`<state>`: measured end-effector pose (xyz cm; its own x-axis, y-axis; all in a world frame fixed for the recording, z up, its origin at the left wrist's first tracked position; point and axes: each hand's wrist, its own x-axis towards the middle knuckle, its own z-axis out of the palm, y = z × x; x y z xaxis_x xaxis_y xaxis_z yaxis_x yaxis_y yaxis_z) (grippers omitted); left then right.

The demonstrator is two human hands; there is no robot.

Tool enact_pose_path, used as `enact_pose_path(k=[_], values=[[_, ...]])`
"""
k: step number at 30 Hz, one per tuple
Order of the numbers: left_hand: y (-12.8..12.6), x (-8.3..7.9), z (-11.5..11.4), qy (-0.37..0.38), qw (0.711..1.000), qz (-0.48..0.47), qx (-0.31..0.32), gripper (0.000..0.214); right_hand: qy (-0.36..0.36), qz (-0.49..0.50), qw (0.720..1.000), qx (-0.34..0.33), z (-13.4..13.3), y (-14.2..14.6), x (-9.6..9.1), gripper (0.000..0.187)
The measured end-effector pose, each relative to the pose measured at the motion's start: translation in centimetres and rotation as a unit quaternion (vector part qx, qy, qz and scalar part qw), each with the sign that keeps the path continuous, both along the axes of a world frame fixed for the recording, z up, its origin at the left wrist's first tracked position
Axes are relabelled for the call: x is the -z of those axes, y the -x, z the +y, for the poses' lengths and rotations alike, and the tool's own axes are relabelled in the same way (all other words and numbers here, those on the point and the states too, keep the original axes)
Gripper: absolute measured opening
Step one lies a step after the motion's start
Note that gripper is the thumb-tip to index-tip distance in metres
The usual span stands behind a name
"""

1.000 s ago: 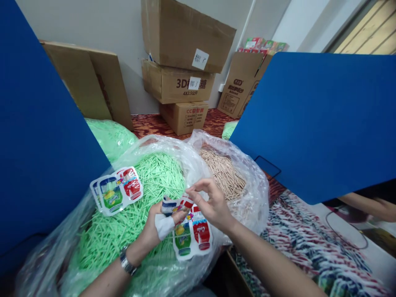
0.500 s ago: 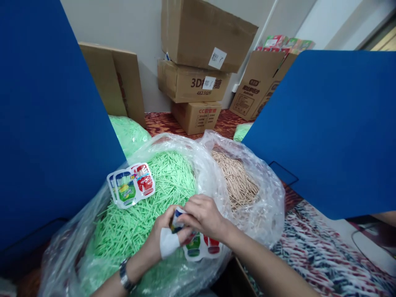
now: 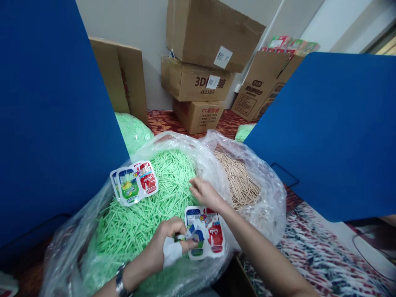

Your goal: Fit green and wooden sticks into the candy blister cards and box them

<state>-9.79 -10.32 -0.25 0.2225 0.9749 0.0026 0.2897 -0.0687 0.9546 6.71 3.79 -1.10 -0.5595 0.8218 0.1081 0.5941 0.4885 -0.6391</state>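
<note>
My left hand, thumb wrapped in white tape, is closed on a printed pouch showing bottle pictures in blue, green and red. It holds the pouch over a clear plastic bag full of green sticks. My right hand reaches into the green sticks just above the pouch, fingers pinched together at the pile; what they hold is too small to make out. A small stack of the same pouches lies on the green sticks to the left.
A second clear bag of tan sticks sits to the right. Blue panels stand at left and right. Stacked cardboard boxes line the wall behind. A patterned cloth covers the surface at right.
My right hand left the pouch and moved up into the green sticks. My left hand keeps the pouch, which now shows its full printed face.
</note>
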Motion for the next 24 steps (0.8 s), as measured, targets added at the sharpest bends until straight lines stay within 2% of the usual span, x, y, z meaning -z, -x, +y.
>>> enact_pose_path(k=[3, 6, 10, 16, 22, 24], values=[[-0.5, -0.2, -0.2, -0.019, 1.000, -0.012, 0.010, 0.032, -0.051, -0.138, 0.989, -0.005, 0.2, -0.3, 0.8, 0.029], [-0.4, 0.3, 0.0, -0.011, 0.999, -0.031, 0.005, 0.032, -0.063, -0.212, 0.975, -0.035, -0.1, -0.6, 0.5, 0.029], [-0.3, 1.2, 0.1, -0.016, 0.999, -0.035, 0.009, 0.032, -0.069, -0.254, 0.963, -0.061, -0.1, -0.5, 0.2, 0.036], [-0.3, 1.4, 0.1, -0.009, 1.000, -0.025, 0.015, 0.033, -0.111, -0.313, 0.943, -0.017, -0.3, 0.9, 0.8, 0.025], [-0.5, 1.2, 0.3, 0.010, 0.999, -0.036, 0.005, 0.035, -0.148, -0.331, 0.932, 0.005, -0.9, 1.3, 1.2, 0.032], [-0.6, 1.3, 0.4, 0.011, 0.999, -0.034, 0.005, 0.035, -0.150, -0.339, 0.929, 0.013, -0.8, 1.5, 1.5, 0.029]])
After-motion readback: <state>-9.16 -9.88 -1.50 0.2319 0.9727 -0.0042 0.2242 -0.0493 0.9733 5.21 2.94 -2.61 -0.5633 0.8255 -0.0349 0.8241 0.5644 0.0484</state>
